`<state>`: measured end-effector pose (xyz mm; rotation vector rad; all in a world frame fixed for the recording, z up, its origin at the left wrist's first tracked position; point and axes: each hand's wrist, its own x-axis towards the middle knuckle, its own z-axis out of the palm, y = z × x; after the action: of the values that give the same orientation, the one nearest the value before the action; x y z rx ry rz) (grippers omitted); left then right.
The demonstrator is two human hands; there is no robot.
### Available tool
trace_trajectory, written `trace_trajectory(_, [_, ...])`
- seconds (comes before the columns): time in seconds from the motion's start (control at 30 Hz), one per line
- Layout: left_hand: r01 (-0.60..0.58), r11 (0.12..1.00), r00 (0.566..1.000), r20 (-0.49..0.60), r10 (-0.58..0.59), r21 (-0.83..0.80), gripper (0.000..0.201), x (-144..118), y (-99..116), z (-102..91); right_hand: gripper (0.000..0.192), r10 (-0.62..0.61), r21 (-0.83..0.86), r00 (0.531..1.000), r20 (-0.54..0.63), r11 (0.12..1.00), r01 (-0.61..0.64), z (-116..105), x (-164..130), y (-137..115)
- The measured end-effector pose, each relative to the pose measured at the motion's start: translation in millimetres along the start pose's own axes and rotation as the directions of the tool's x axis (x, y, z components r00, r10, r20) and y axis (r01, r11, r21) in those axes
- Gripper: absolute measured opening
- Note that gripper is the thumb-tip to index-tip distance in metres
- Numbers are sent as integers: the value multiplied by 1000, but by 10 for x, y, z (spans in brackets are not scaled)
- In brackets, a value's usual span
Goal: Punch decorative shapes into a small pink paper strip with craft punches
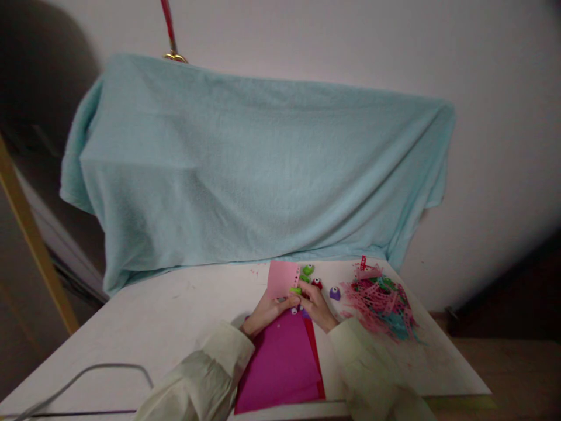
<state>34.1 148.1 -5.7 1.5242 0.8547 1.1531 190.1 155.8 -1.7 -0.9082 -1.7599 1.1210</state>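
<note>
- Five small punches near the pink sheet (281,278): two green, one red, one purple, one under my fingers.
- My left hand (268,311) pinches the pink sheet; my right hand (319,307) presses a green punch (296,290), both grips clenched.

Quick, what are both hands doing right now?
Left hand: closed on the light pink paper.
Right hand: closed on a green punch.

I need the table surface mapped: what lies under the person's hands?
Magenta paper sheets, with a red sheet's edge showing beneath, lie on the white table. Hands and sleeves cover their upper edges.
</note>
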Motion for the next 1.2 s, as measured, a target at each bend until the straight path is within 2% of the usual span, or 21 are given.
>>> trace_trajectory(0.17, [-27, 999, 1000, 11, 27, -39, 45, -1, 6, 6, 20, -24, -18, 998, -65, 1000, 23, 23, -3, 57])
trace_trajectory(0.47, [15, 999, 1000, 27, -16, 33, 38, 6, 7, -15, 24, 1, 27, 999, -44, 1000, 1, -6, -2, 55])
trace_trajectory(0.57, [11, 997, 1000, -12, -10, 72, 39, 13, 30, -31, 25, 38, 73, 999, -17, 997, -36, -34, -5, 45])
trace_trajectory(0.83, [-8, 941, 986, -155, 64, 338, 42, 9, -19, -74, 23, 53, 152, 998, 21, 987, -55, -47, -15, 57])
trace_trajectory(0.93, [-44, 938, 985, -142, 98, 344, 40, 15, -49, -77, 24, 49, 153, 998, 27, 987, -53, -40, -17, 36])
trace_trajectory(1.2, [-9, 947, 977, -201, 78, 322, 39, 26, -93, -104, 27, 48, 142, 998, 32, 988, -52, -46, -15, 4])
